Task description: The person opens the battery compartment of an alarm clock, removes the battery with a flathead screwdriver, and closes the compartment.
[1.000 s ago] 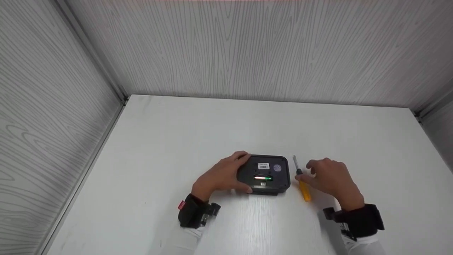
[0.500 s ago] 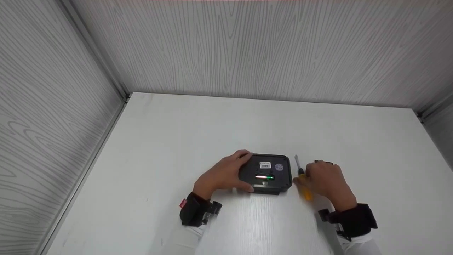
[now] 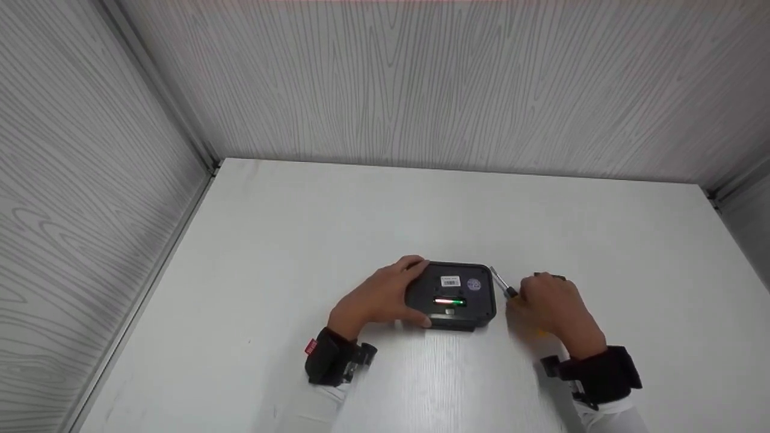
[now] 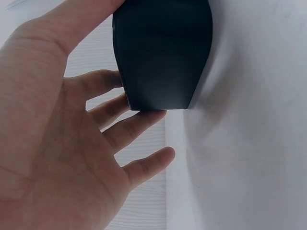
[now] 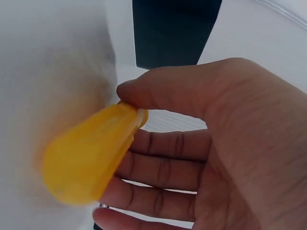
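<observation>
The yellow-handled screwdriver (image 5: 88,155) is pinched in the right hand (image 3: 554,307); its shaft (image 3: 502,280) has just been swung toward the black device (image 3: 457,291), gripped at 1 end by the left hand (image 3: 378,297) above the white table (image 3: 361,222). The tool is thereby judged to be under control.

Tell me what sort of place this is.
Probably a small workbench or booth: a plain white flat tabletop, grey wood-grain panels standing behind and beside it, and a yellow-handled metal screwdriver near a black round-cornered device.
</observation>
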The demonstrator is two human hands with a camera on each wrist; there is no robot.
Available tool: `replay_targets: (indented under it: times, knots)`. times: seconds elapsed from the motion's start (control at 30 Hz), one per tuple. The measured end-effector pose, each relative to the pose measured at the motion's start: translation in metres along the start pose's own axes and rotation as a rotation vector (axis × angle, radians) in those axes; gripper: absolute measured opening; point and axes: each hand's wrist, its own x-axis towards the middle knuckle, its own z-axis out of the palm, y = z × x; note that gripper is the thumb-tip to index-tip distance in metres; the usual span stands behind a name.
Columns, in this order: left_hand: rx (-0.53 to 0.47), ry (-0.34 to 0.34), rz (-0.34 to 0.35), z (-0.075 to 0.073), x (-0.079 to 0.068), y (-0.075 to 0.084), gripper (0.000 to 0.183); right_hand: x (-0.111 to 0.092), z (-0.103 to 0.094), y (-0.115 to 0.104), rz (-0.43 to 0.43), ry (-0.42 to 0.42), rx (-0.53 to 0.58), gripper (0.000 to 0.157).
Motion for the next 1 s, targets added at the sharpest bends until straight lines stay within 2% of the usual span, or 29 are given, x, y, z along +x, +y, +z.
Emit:
replay_targets:
  times: [0.2,0.47,0.6,0.77,0.9,1.0]
  knots:
    - [0.0,0.002,-0.001,-0.001,-0.001,0.001,0.107,-0.002,-0.009,0.004,0.031,-0.029,0.148,0.021]
    - [0.005,0.012,0.021,0.001,0.001,0.0,0.107,-0.005,-0.02,0.006,-0.016,0.051,0.243,0.014]
    - [-0.006,0.009,0.016,0.0,0.0,0.0,0.107,-0.006,-0.026,0.004,-0.059,0.125,0.256,0.011]
    - [-0.007,0.005,0.009,0.0,0.0,0.0,0.107,-0.008,-0.03,0.0,-0.158,0.263,0.226,0.009]
    - [-0.009,0.005,0.016,0.0,0.0,0.001,0.107,-0.01,-0.032,-0.002,-0.238,0.366,0.23,0.011]
    - [-0.012,0.008,0.02,0.0,0.0,0.001,0.107,-0.011,-0.034,-0.004,-0.28,0.413,0.238,0.015]
